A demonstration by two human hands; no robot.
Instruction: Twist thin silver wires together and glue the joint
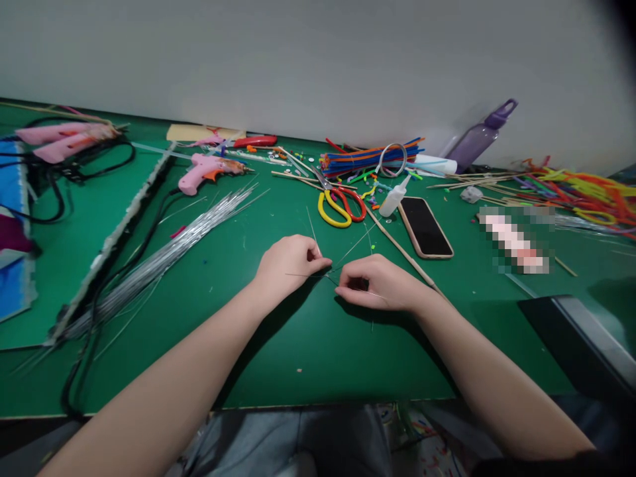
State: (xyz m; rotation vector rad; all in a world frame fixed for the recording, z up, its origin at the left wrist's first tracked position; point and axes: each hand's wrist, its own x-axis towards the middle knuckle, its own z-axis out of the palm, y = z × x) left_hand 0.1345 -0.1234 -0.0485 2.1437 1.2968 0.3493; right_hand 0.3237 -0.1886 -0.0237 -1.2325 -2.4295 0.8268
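Note:
Thin metal wires (354, 242) cross one another between my hands, low over the green table. My left hand (293, 260) pinches wire near the crossing with thumb and forefinger. My right hand (372, 281) is closed in a pinch on wire just right of the crossing, its other fingers curled. Several wire ends stick out around both hands; how they join is too fine to make out. Beyond the hands lie scissors (334, 207) with one yellow and one red handle. A small white squeeze bottle (395, 197) and a phone (426, 227) are further right.
A bundle of silvery wires (183, 248) lies to the left, by a pink glue gun (203, 173) with a black cord. Pipe cleaners (368, 159) and a purple bottle (479, 139) are along the wall. A dark box-like object (571, 338) sits at the right edge.

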